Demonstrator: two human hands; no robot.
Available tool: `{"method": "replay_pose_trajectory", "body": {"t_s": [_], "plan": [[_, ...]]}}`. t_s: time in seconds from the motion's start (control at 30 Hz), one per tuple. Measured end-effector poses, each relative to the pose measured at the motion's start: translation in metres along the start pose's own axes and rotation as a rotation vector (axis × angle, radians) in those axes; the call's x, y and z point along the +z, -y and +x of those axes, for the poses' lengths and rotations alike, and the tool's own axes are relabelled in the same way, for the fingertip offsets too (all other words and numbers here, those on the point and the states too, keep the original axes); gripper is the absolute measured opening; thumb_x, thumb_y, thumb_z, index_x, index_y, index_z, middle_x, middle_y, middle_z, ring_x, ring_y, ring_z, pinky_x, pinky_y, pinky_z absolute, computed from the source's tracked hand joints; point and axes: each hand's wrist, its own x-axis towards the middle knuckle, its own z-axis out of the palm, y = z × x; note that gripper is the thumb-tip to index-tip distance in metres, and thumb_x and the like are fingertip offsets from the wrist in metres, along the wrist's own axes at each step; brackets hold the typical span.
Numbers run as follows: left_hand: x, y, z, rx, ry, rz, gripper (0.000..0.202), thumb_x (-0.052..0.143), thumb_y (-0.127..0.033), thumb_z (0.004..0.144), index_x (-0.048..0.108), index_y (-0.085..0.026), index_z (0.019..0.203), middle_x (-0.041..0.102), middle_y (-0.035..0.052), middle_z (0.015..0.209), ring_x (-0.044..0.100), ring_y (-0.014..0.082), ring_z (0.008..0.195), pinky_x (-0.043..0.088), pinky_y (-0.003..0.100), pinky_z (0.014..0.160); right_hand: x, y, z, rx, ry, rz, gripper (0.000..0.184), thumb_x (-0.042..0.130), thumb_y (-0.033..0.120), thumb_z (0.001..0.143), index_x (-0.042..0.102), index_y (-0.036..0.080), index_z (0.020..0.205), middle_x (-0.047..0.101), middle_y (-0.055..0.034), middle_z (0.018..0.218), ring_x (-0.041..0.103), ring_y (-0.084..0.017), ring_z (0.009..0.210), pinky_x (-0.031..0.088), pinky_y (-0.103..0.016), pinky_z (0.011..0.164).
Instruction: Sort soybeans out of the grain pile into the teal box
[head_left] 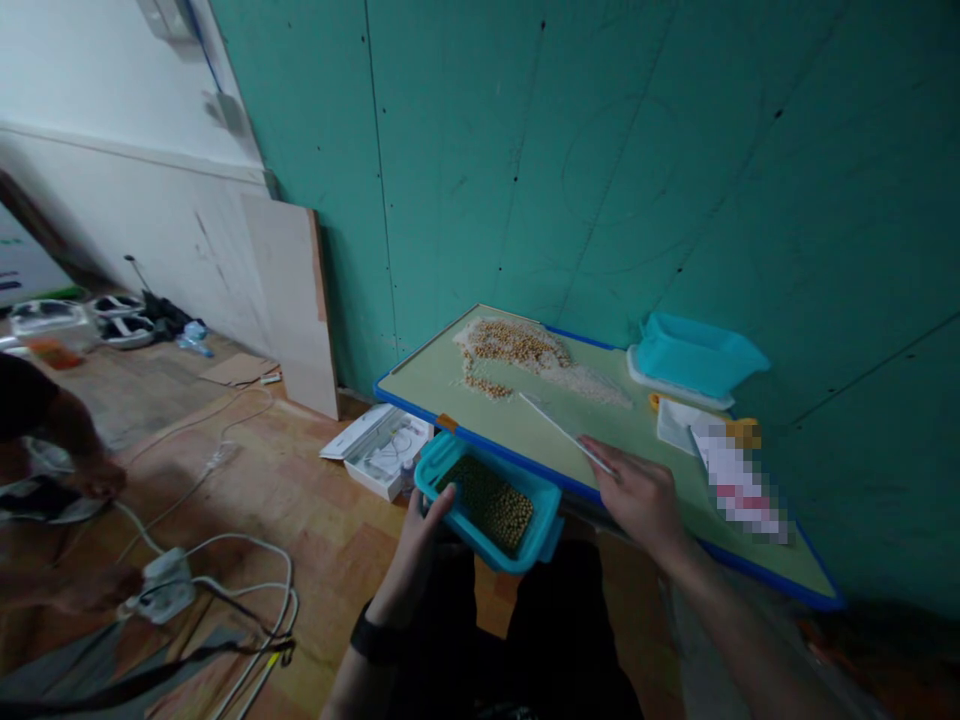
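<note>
My left hand (pixel 416 535) grips the near left side of a blue plastic container (pixel 547 518), thumb over its rim. The container is held at the table's front edge, with dark green beans (pixel 469 482) on its left and yellowish soybeans (pixel 513 520) on its right. Wrapped round one end of a thin white strip (pixel 556 428) is my right hand (pixel 637 492); the strip's far tip points at the tabletop. Beyond that tip, soybeans (pixel 517 342) lie mixed with white rice-like grains (pixel 592 383) in a spread pile on the pale, blue-edged table (pixel 420 383).
Another blue container (pixel 697 355) stands on a white lid at the back right, near a partly blurred white packet (pixel 739 490). An open white box (pixel 386 455) lies on the floor. At left, another person's hands (pixel 97 590) are near a power strip (pixel 166 585) and cables.
</note>
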Motion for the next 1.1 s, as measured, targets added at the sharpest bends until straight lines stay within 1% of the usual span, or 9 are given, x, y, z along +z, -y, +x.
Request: {"method": "replay_pose_trajectory", "body": {"t_s": [0.1,0.2,0.43,0.5,0.57,0.7,0.87,0.97,1.1], "plan": [[0.001,0.002,0.0,0.016,-0.003,-0.003,0.089,0.091,-0.073,0.087,0.056,-0.032,0.157,0.069,0.0203,0.16,0.075,0.0455,0.136,0.074,0.057,0.092,-0.003,0.021,-0.001,0.186,-0.026,-0.061,0.027,0.068,0.028,0.108,0.093,0.021,0.103,0.091,-0.0113,0.091,0.088,-0.026,0.071,0.07,-0.03,0.073],[0.002,0.002,0.0,0.022,-0.007,-0.017,0.088,0.093,-0.071,0.086,0.057,-0.032,0.156,0.069,0.0207,0.161,0.075,0.0466,0.137,0.072,0.061,0.095,0.001,0.047,0.006,0.366,-0.002,-0.074,0.041,0.07,0.042,0.106,0.087,0.022,0.075,0.085,-0.0143,0.072,0.083,-0.029,0.062,0.063,-0.031,0.061],[0.002,0.002,0.0,0.02,-0.019,0.001,0.088,0.093,-0.072,0.085,0.056,-0.032,0.154,0.07,0.0197,0.156,0.077,0.0455,0.135,0.073,0.057,0.093,0.036,0.094,0.031,0.593,-0.077,-0.096,0.044,0.064,0.041,0.103,0.076,0.021,0.065,0.077,-0.0162,0.061,0.076,-0.028,0.052,0.05,-0.031,0.048],[0.004,0.002,0.0,0.031,-0.041,0.015,0.085,0.093,-0.072,0.085,0.057,-0.031,0.15,0.071,0.0189,0.155,0.077,0.044,0.133,0.074,0.055,0.091,0.048,0.109,0.037,0.631,-0.116,-0.128,0.038,0.061,0.038,0.102,0.08,0.019,0.074,0.078,-0.0177,0.063,0.079,-0.031,0.055,0.053,-0.033,0.049],[0.007,0.001,-0.001,0.028,-0.059,0.018,0.084,0.095,-0.069,0.085,0.058,-0.03,0.15,0.072,0.0179,0.152,0.077,0.0431,0.132,0.074,0.054,0.091,0.061,0.122,0.042,0.656,-0.146,-0.119,0.034,0.058,0.033,0.103,0.085,0.013,0.103,0.085,-0.0212,0.08,0.085,-0.034,0.069,0.061,-0.034,0.058],[0.005,-0.003,-0.005,0.018,-0.038,-0.008,0.075,0.093,-0.058,0.091,0.063,-0.029,0.152,0.077,0.0171,0.144,0.078,0.0437,0.131,0.073,0.053,0.095,0.086,0.137,0.046,0.649,-0.127,-0.017,0.06,0.053,0.022,0.106,0.062,0.003,0.162,0.087,-0.0295,0.121,0.09,-0.038,0.093,0.07,-0.04,0.077],[0.002,0.0,-0.005,0.057,-0.013,-0.066,0.05,0.086,-0.045,0.099,0.07,-0.031,0.145,0.082,0.016,0.137,0.077,0.0442,0.136,0.072,0.046,0.098,0.111,0.134,0.048,0.654,-0.096,0.037,0.074,0.052,0.015,0.105,0.041,0.0,0.177,0.086,-0.0326,0.12,0.09,-0.042,0.089,0.07,-0.043,0.074],[0.04,-0.003,0.01,0.139,-0.024,-0.106,0.04,0.08,-0.038,0.102,0.071,-0.031,0.141,0.083,0.0151,0.137,0.075,0.0435,0.141,0.071,0.044,0.101,0.12,0.132,0.055,0.727,-0.107,-0.016,0.072,0.048,0.015,0.105,0.043,-0.003,0.175,0.085,-0.0355,0.119,0.09,-0.044,0.09,0.068,-0.044,0.07],[0.123,-0.016,0.04,0.205,-0.122,-0.095,0.036,0.076,-0.035,0.104,0.072,-0.033,0.14,0.081,0.0136,0.146,0.068,0.0442,0.152,0.07,0.041,0.098,0.128,0.124,0.064,0.706,-0.182,0.003,0.072,0.05,0.015,0.104,0.047,-0.002,0.174,0.087,-0.0321,0.11,0.088,-0.04,0.08,0.066,-0.041,0.068]]}}
